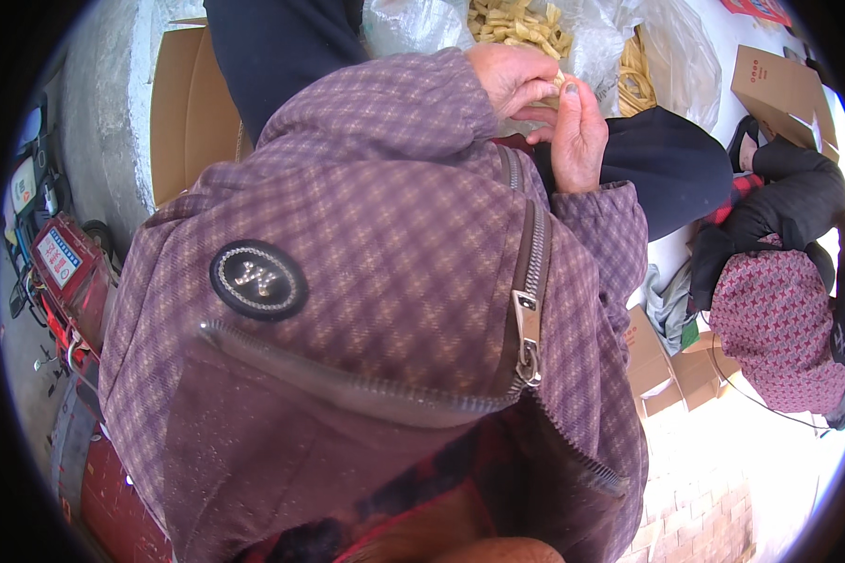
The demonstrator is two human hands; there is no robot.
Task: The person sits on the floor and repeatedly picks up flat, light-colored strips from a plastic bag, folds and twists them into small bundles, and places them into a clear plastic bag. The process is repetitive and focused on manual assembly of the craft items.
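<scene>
Head view, looking straight down a purple checked jacket (376, 281), zip half open, round black badge (258, 280) on the chest. Up top, both hands meeting over a dark lap: left hand (512, 80) curled from above, right hand (577, 136) palm inward, thumb up. Fingers of both pinched shut on one small pale piece (558, 80), held right between the fingertips, just below the bag. Too small and too covered to tell its long axis or which way it points.

Straight behind the hands, a clear plastic bag (591, 42) gaping open, heaped with pale yellow strips (521, 23). More yellowish strips (634, 80) showing through plastic to the right. Top right, a brown cardboard box (784, 89), tilted, small red marking on its face; a red flat package (756, 9) at the very rim. Far left, a flattened brown carton (188, 113) standing against a grey wall. Lower left, a red machine (61, 267) carrying a white rectangular label with blue edging. Right side, another person's dark sleeve (798, 192) and red-patterned garment (775, 328), small brown boxes (667, 371) beside them on the pale floor.
</scene>
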